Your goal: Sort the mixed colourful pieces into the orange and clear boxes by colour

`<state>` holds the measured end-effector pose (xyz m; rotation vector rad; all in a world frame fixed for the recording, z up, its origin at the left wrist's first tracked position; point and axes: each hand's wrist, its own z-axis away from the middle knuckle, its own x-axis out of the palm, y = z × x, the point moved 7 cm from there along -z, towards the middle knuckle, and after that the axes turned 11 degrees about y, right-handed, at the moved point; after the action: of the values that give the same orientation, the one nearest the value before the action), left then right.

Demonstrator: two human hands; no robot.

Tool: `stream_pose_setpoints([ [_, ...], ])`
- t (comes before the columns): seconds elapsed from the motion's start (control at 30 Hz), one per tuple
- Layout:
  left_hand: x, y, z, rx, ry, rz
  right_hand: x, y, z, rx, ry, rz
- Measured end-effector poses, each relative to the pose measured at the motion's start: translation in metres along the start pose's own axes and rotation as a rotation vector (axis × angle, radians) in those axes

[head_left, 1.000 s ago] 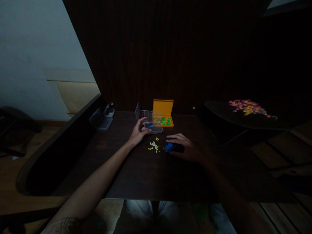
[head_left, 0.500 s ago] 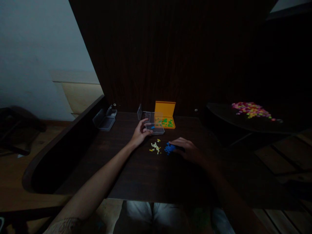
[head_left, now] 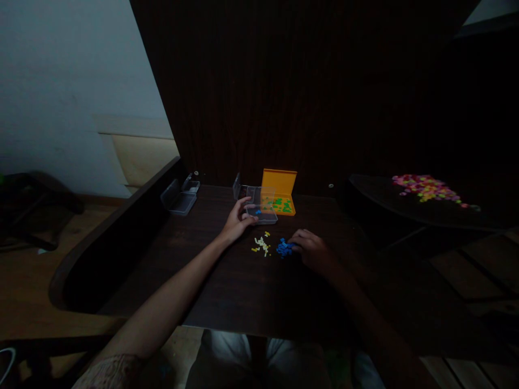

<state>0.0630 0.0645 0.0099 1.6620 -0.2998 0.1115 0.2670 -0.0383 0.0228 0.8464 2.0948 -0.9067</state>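
My left hand [head_left: 237, 219] curls round the left edge of a small clear plastic box [head_left: 263, 212] that holds a few blue bits. My right hand [head_left: 311, 248] rests on the dark table [head_left: 243, 292], fingers drawn together at a small heap of blue pieces [head_left: 283, 247]. Between the two hands lies a scatter of pale yellow pieces [head_left: 261, 244]. Just behind the clear box stands an open orange case [head_left: 279, 186] with green pieces inside. The light is very dim.
A second clear box [head_left: 180, 199] lies open at the table's far left corner. A dark side table on the right carries a heap of pink and yellow pieces [head_left: 425, 186]. A dark wooden panel rises behind the table. My knees show below the front edge.
My right hand's fingers, flat and spread over the blue pieces a second ago, have curled together at the heap. My left hand stays at the clear box. The view has shifted slightly.
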Motion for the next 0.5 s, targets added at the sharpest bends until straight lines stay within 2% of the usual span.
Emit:
stream_pose_setpoints([
  [0.33,0.0002,-0.0006,-0.0005,-0.007,0.002,-0.001,0.0014,0.0086,0.0025,0.184,-0.049,0.104],
  [0.5,0.0008,0.0015,0.0003,-0.001,0.002,-0.015,0.0037,0.0093,0.0004,0.226,-0.109,0.108],
])
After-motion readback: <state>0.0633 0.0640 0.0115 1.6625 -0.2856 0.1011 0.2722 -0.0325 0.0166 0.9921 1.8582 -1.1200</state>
